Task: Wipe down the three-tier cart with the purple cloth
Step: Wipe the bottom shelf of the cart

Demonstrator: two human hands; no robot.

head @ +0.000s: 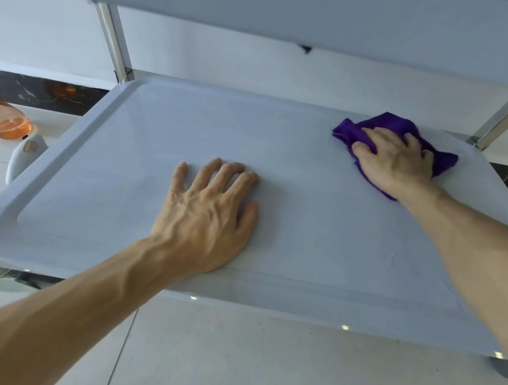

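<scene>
I look down at a low grey shelf of the cart, a flat tray with a raised rim. The tier above it crosses the top of the view. My right hand presses the crumpled purple cloth onto the shelf near its far right corner. The cloth sticks out on all sides of the hand. My left hand lies flat on the middle of the shelf, fingers spread, holding nothing.
Shiny metal posts stand at the back left corner and back right corner. A bottle of orange liquid stands on the tiled floor to the left, beside a cart wheel. A dark skirting strip runs along the wall.
</scene>
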